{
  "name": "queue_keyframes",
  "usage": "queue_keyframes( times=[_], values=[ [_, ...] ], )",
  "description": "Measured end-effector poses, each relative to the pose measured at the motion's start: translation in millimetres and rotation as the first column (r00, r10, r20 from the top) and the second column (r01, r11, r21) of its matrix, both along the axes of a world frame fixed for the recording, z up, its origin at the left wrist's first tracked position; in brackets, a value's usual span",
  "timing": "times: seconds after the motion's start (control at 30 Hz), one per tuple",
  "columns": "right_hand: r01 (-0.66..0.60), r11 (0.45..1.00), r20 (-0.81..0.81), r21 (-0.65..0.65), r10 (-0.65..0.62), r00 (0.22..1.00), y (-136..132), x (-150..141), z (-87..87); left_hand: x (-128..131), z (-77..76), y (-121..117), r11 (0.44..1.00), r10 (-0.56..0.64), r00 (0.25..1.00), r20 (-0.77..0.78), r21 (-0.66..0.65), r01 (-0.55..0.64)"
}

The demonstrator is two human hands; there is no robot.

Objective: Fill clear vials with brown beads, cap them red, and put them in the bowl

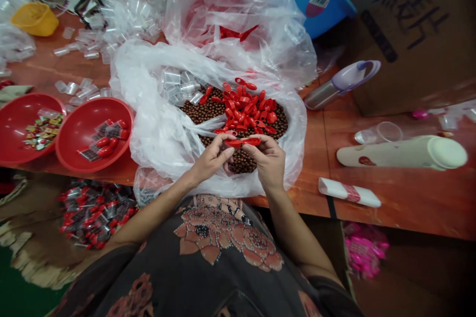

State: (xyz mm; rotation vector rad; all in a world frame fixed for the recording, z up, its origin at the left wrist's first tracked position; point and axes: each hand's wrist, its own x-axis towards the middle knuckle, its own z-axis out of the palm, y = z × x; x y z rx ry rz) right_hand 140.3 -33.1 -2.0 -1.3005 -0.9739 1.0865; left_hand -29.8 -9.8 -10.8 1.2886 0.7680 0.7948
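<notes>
My left hand [211, 159] and my right hand [267, 161] meet over a clear plastic bag [148, 114], pinching a long red plastic piece [241, 142] between their fingertips. Just beyond my fingers, a loose heap of small red plastic pieces [243, 109] lies on a bed of brown round beads [199, 111]. Several clear plastic capsules [178, 84] rest at the far left of the beads. The bag's folds surround the whole pile, and my hands hide its front part.
Two red bowls [17, 119] [80, 129] holding small packets stand on the wooden table [312, 168] to my left. A heap of red-and-black packets [96, 215] lies below the table edge. A steel flask [327, 91], white tube [394, 153] and cardboard box [405, 34] stand right.
</notes>
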Motion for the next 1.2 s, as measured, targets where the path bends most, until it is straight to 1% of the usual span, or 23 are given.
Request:
queue_keyframes(
  times=[0.07, 0.13, 0.23, 0.37, 0.43, 0.53, 0.6, 0.67, 0.73, 0.77, 0.8, 0.87, 0.93, 1.0, 1.07, 1.1, 1.2],
  values=[
    [-0.013, 1.0, 0.039, -0.011, 0.013, 0.999, -2, 1, 1.2, 0, -0.2, 1, 1.0, -0.004, 0.999, 0.039, -0.022, 0.004],
    [-0.03, 1.0, 0.067, -0.008, 0.031, 0.997, -3, 4, 2.2, -1, 1.1, 2, 0.999, -0.035, 0.997, 0.067, -0.025, 0.037],
    [-0.088, 0.996, 0.119, 0.008, 0.086, 0.989, -4, 10, 5.6, -2, 4.6, 2, 0.997, -0.072, 0.992, 0.101, -0.033, 0.075],
    [-0.183, 0.979, 0.268, 0.088, 0.154, 0.951, -5, 17, 12.7, -3, 9.4, 1, 0.993, -0.094, 0.982, 0.163, -0.05, 0.104],
    [-0.187, 0.97, 0.338, 0.153, 0.127, 0.933, -6, 17, 13.8, -3, 11.2, 0, 0.989, -0.118, 0.976, 0.181, -0.068, 0.132],
    [-0.165, 0.95, 0.426, 0.263, 0.039, 0.904, -8, 15, 10.2, -4, 12.6, -1, 0.982, -0.14, 0.971, 0.195, -0.096, 0.161],
    [-0.187, 0.921, 0.49, 0.343, -0.006, 0.872, -9, 15, 5.6, -5, 12.8, -3, 0.98, -0.144, 0.968, 0.205, -0.105, 0.168],
    [-0.238, 0.877, 0.553, 0.416, -0.036, 0.833, -9, 16, 1.0, -6, 12.8, -4, 0.98, -0.143, 0.966, 0.214, -0.106, 0.168],
    [-0.284, 0.838, 0.597, 0.467, -0.061, 0.8, -8, 17, -2.3, -6, 13.3, -5, 0.981, -0.139, 0.966, 0.219, -0.104, 0.165],
    [-0.297, 0.827, 0.608, 0.478, -0.067, 0.791, -8, 17, -3.0, -6, 13.9, -5, 0.982, -0.136, 0.966, 0.219, -0.103, 0.161],
    [-0.306, 0.825, 0.612, 0.475, -0.06, 0.789, -7, 17, -3.0, -6, 14.8, -4, 0.983, -0.133, 0.967, 0.218, -0.1, 0.157],
    [-0.308, 0.842, 0.593, 0.443, -0.017, 0.805, -6, 17, -0.5, -7, 17.2, -4, 0.984, -0.136, 0.969, 0.207, -0.083, 0.155],
    [-0.313, 0.867, 0.539, 0.389, 0.061, 0.84, -4, 19, 4.7, -8, 20.4, -3, 0.985, -0.154, 0.971, 0.181, -0.053, 0.166],
    [-0.341, 0.874, 0.486, 0.345, 0.145, 0.862, -1, 24, 10.8, -10, 23.5, -3, 0.982, -0.183, 0.973, 0.143, -0.021, 0.188],
    [-0.391, 0.86, 0.48, 0.328, 0.205, 0.853, 1, 29, 15.3, -12, 25.7, -3, 0.978, -0.206, 0.973, 0.109, 0.0, 0.207],
    [-0.412, 0.847, 0.491, 0.335, 0.216, 0.844, 2, 31, 16.5, -13, 26.3, -3, 0.977, -0.214, 0.972, 0.096, 0.005, 0.214],
    [-0.425, 0.824, 0.527, 0.374, 0.188, 0.829, 2, 34, 14.7, -13, 26.3, -3, 0.974, -0.224, 0.971, 0.082, 0.0, 0.225]
  ],
)
